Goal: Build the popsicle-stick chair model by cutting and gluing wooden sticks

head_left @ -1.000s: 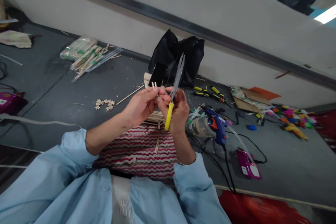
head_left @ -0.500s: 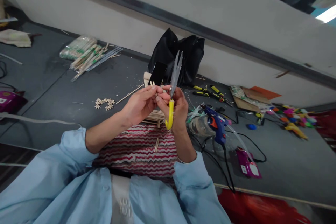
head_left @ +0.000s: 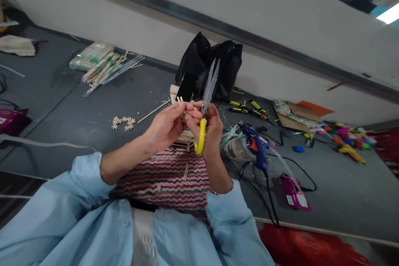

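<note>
My left hand (head_left: 166, 126) is closed in a pinch on short wooden sticks (head_left: 180, 99), whose pale ends poke up past the fingertips. Against it, my right hand (head_left: 212, 129) grips a pair of scissors (head_left: 201, 135) by its yellow handle, the slightly parted blades pointing up and away. The fingertips of both hands meet around the sticks, and the fingers hide most of them. Below the hands, a small frame of wooden sticks (head_left: 187, 139) is partly covered. Two loose stick pieces (head_left: 186, 172) lie on the red-and-white striped cloth (head_left: 162, 183).
Small wooden flower-like pieces (head_left: 124, 123) and a long stick (head_left: 154, 111) lie to the left. Behind are a phone (head_left: 187, 86) and a black bag (head_left: 227, 64). A blue glue gun (head_left: 258, 145) with cords, a purple box (head_left: 294, 191) and pliers (head_left: 246, 110) lie right.
The hands and scissors have hardly moved. The whole view has shifted very slightly.
</note>
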The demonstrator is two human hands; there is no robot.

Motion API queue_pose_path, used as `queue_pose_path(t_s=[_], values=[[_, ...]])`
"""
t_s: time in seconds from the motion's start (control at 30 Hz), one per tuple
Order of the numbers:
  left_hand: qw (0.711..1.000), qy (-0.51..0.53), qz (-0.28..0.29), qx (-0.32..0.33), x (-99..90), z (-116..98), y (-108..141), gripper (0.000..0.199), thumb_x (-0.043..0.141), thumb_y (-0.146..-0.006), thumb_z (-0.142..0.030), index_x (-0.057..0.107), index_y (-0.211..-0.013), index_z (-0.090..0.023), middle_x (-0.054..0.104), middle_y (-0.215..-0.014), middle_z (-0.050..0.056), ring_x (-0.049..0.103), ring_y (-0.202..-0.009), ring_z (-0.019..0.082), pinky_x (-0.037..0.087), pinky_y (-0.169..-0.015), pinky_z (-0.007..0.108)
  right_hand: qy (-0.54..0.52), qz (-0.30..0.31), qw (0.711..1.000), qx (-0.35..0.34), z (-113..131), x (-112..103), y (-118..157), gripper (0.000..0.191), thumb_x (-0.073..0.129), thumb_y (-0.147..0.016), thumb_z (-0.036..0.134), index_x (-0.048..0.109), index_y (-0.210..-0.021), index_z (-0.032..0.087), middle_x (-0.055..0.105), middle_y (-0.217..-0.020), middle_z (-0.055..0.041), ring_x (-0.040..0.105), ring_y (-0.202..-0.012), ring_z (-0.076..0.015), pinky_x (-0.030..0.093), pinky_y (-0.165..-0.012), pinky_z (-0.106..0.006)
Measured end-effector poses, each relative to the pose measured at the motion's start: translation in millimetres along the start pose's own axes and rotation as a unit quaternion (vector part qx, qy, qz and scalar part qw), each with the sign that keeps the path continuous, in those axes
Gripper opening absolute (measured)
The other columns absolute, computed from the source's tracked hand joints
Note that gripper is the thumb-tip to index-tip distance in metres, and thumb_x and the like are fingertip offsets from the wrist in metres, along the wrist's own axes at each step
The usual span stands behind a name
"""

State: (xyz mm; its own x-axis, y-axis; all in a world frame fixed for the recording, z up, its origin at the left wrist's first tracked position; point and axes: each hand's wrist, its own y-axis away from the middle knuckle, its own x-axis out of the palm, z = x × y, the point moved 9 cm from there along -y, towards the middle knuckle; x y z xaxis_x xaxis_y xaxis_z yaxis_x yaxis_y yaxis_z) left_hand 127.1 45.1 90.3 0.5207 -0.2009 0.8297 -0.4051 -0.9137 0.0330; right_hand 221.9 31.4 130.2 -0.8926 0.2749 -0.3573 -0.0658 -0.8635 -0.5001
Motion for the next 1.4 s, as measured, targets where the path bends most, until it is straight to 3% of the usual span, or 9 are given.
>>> queue_pose_path(t_s=[0.4, 0.6, 0.7, 0.9, 1.0, 1.23, 1.4], values=[[1.0, 0.018, -0.003, -0.005, 1.7, 4.4, 0.2, 0.033, 0.038, -0.1, -0.015, 0.064, -0.08, -0.011, 0.07, -0.075, 0.005, 0.067, -0.068, 0.009, 0.053, -0.069, 0.017, 0.038, -0.018, 0.999, -0.001, 1.9, -3.0, 1.7, 0.028, 0.074, -0.077, 0.034, 0.059, -0.098, 0.024, 0.063, -0.085, 0.0039, 0.057, -0.066, -0.0101, 0.05, -0.063, -0.025], [1.0, 0.011, 0.009, -0.011, -1.6, 6.2, -4.2, 0.023, 0.05, -0.096, -0.019, 0.064, -0.08, -0.013, 0.071, -0.078, 0.005, 0.067, -0.073, 0.01, 0.053, -0.074, 0.019, 0.035, -0.021, 0.999, 0.001, -1.0, -2.9, 0.6, 0.027, 0.072, -0.077, 0.034, 0.058, -0.097, 0.023, 0.064, -0.088, 0.0027, 0.058, -0.071, -0.0115, 0.051, -0.067, -0.026], [1.0, 0.014, 0.001, -0.011, -6.4, 6.8, -6.8, 0.026, 0.045, -0.098, -0.018, 0.064, -0.08, -0.013, 0.073, -0.079, 0.006, 0.068, -0.073, 0.011, 0.053, -0.074, 0.02, 0.038, -0.004, 0.999, 0.005, -4.3, -1.9, -2.3, 0.029, 0.073, -0.075, 0.036, 0.058, -0.097, 0.023, 0.065, -0.09, 0.0019, 0.059, -0.074, -0.0131, 0.052, -0.069, -0.028], [1.0, -0.011, 0.015, -0.01, -2.5, 2.4, -5.4, 0.027, 0.042, -0.098, -0.019, 0.062, -0.081, -0.014, 0.076, -0.083, 0.006, 0.071, -0.079, 0.013, 0.052, -0.077, 0.023, -0.091, 0.062, 0.992, 0.06, -8.2, 0.1, -4.4, 0.036, 0.077, -0.074, 0.04, 0.06, -0.103, 0.026, 0.061, -0.082, 0.0045, 0.057, -0.067, -0.011, 0.051, -0.061, -0.025], [0.999, -0.016, 0.03, -0.01, 0.9, -1.3, -3.6, 0.026, 0.043, -0.098, -0.02, 0.062, -0.081, -0.014, 0.076, -0.084, 0.006, 0.071, -0.079, 0.013, 0.053, -0.078, 0.024, -0.135, 0.066, 0.986, 0.072, -4.8, -4.2, -4.5, 0.039, 0.078, -0.074, 0.043, 0.062, -0.105, 0.028, 0.055, -0.078, 0.0049, 0.051, -0.061, -0.0089, 0.048, -0.056, -0.023], [0.986, -0.053, 0.106, -0.116, 9.9, 18.5, 4.3, 0.024, 0.047, -0.097, -0.023, 0.062, -0.082, -0.012, 0.076, -0.078, 0.011, 0.073, -0.07, 0.017, 0.056, -0.071, 0.026, -0.2, 0.032, 0.972, 0.121, -17.2, -15.0, -8.6, 0.042, 0.071, -0.078, 0.055, 0.061, -0.111, 0.03, 0.056, -0.075, 0.0044, 0.051, -0.057, -0.0089, 0.046, -0.05, -0.022], [0.972, -0.063, 0.161, -0.16, 21.7, 25.7, 14.1, 0.024, 0.051, -0.096, -0.025, 0.062, -0.08, -0.011, 0.076, -0.073, 0.012, 0.073, -0.066, 0.018, 0.058, -0.07, 0.028, -0.209, 0.096, 0.959, 0.165, -20.4, -8.6, -7.9, 0.044, 0.079, -0.073, 0.044, 0.064, -0.111, 0.027, 0.061, -0.074, 0.0047, 0.055, -0.058, -0.009, 0.049, -0.054, -0.022]])
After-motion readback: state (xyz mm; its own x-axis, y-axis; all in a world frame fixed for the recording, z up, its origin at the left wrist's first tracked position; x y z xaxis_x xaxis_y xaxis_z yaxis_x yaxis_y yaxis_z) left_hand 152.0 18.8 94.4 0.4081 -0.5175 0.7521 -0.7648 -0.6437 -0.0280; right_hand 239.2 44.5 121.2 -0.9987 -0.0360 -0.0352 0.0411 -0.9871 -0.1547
